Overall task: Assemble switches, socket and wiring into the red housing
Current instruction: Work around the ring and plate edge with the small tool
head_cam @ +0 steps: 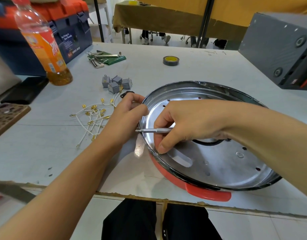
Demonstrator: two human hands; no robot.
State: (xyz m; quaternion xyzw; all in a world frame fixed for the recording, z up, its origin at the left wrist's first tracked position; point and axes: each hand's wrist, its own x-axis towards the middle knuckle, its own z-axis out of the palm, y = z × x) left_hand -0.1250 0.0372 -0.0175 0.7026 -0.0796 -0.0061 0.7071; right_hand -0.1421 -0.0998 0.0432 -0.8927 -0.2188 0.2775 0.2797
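Head view is showing the right hand (182, 125) gripping a screwdriver (153, 130) at the red housing (208, 193) rim; left hand (126, 116) is pinching there, contents hidden; switches (116, 83) and wires (93, 116) are lying unfitted, likely next.

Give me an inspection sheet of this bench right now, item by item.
Surface: white table, scuffed, front edge chipped.
Job's things: red housing with metal plate at front right; grey switches grouped behind left hand; black socket beside them.
Clutter: orange drink bottle, hex keys, tape roll, toolbox, grey box.
Hands: left hand at housing rim; right hand grips screwdriver.
Cables: white wires with gold terminals, loose pile.
Surroundings: cloth-covered table behind.
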